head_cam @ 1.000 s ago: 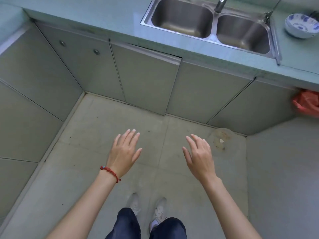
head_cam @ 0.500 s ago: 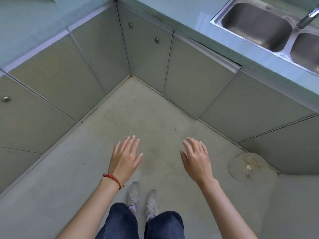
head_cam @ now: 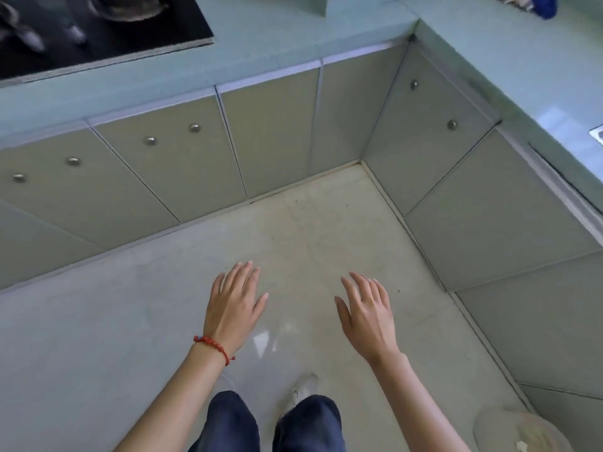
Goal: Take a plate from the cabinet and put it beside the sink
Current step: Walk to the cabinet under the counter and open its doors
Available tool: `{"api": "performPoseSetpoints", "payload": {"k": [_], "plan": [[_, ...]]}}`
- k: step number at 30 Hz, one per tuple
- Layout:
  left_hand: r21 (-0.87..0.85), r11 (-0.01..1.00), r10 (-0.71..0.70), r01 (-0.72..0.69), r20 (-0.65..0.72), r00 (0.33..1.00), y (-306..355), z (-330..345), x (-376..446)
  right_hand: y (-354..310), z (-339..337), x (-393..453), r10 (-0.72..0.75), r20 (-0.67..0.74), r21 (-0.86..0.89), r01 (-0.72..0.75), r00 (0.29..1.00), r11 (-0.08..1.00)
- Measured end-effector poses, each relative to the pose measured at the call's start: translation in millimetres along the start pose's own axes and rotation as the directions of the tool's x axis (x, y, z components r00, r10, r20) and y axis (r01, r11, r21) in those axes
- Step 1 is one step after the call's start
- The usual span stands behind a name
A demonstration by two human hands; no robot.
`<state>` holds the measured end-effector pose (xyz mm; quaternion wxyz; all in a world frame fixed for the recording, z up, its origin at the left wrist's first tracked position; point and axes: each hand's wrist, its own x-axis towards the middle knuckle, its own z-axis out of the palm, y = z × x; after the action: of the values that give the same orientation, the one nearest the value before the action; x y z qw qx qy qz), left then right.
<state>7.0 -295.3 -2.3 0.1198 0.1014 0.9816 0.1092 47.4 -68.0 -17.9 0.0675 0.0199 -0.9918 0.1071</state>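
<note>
Below, in the head view, both hands hang over the pale floor [head_cam: 130, 337] with palms turned down. The left hand [head_cam: 233, 305] has its fingers [head_cam: 243, 275] spread wide and straight, holding nothing; a red bracelet [head_cam: 213, 345] circles its wrist. The right hand [head_cam: 367, 313] is just as bare, its fingers [head_cam: 368, 287] loosely fanned and slightly bent, the thumb set apart toward the left hand. The two hands are near each other but not touching, and neither touches any cabinet.

Beneath the arms show dark blue trouser legs [head_cam: 228, 422] and the toe of a light shoe [head_cam: 305, 386].

Cabinet doors [head_cam: 270, 135] run along the far side and turn a corner down the right side, all of them closed except that the one at the right edge shows a dark gap along its top. Several doors carry small round metal knobs [head_cam: 194, 127]. A pale green table [head_cam: 277, 31] tops the cabinets, with a black stove top [head_cam: 107, 34] set into it at the upper left. At the right edge a sliver of the metal sink [head_cam: 597, 133] rim shows. No plate can be seen; the cabinets hide whatever is inside them. A blue object at the upper right corner is too cut off to tell. A round pale floor drain [head_cam: 518, 432] sits at the lower right.
</note>
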Motion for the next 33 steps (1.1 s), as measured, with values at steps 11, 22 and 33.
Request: {"api": "performPoseSetpoints", "payload": {"k": [11,22,33], "plan": [[-0.111,0.956,-0.273,0.271,-0.003,0.962,-160.2,-23.4,-41.9,-154.5,43.0,59.0,-0.240,0.063,0.042,0.238,0.969,0.970],[-0.216,0.811,-0.564,0.543,-0.046,0.824,-306.6,-43.1,-107.8,-338.9,85.6,109.2,-0.562,0.096,0.108,0.552,0.822,0.827],[-0.363,0.439,-0.892,0.822,-0.065,0.448,-381.6,-49.1,-190.3,-500.7,132.3,132.7,-0.914,0.081,0.240,0.882,0.399,0.406]]}}
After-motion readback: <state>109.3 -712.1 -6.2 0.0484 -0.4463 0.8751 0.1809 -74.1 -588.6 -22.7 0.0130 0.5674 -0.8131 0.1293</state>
